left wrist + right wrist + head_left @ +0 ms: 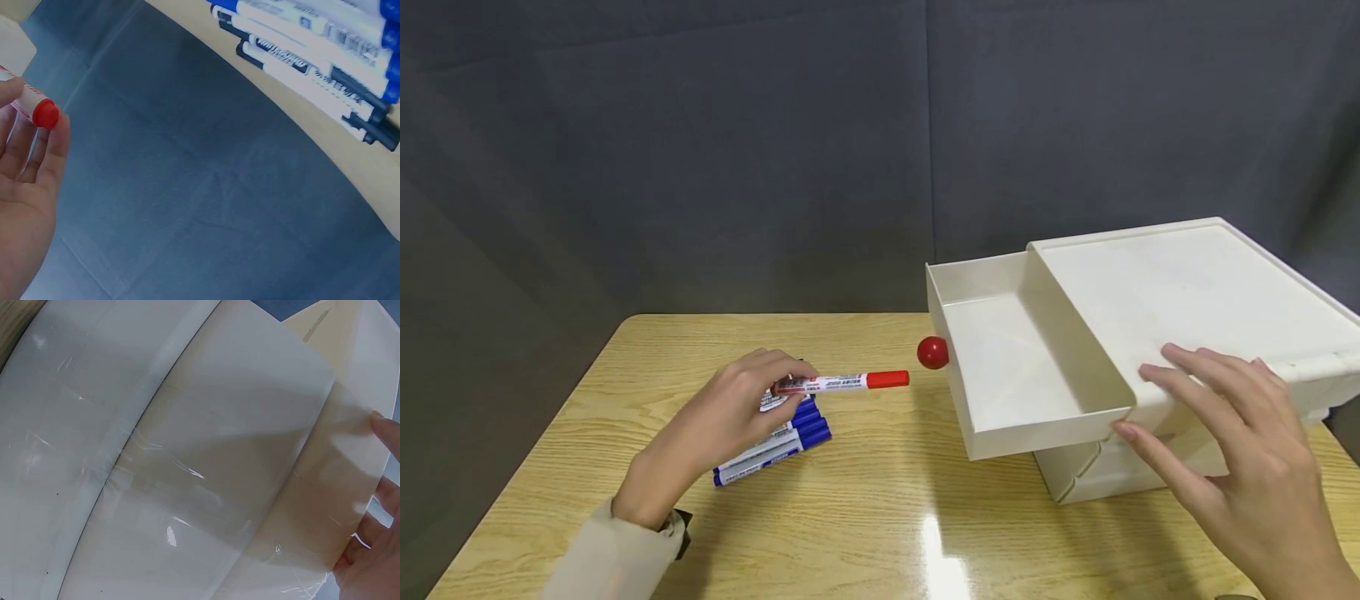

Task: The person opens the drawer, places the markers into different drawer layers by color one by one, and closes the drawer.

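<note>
In the head view my left hand [730, 412] pinches a red-capped whiteboard marker [887, 380] between thumb and fingers, held level above several blue markers [771, 465] lying side by side. The left wrist view shows the red end of that marker and more pens with black caps [312, 81]. A white drawer box [1195, 283] stands at the right, its drawer [1022, 358] pulled out to the left; a red ball knob [932, 352] is on the drawer's front. My right hand [1247, 442] touches the box's near top edge, fingers spread, thumb near the drawer's corner.
The wooden table [865, 517] carries everything, with a strip of glare near its front. Behind it hangs a dark grey cloth [775, 167]. The drawer's inside shows a bare white floor.
</note>
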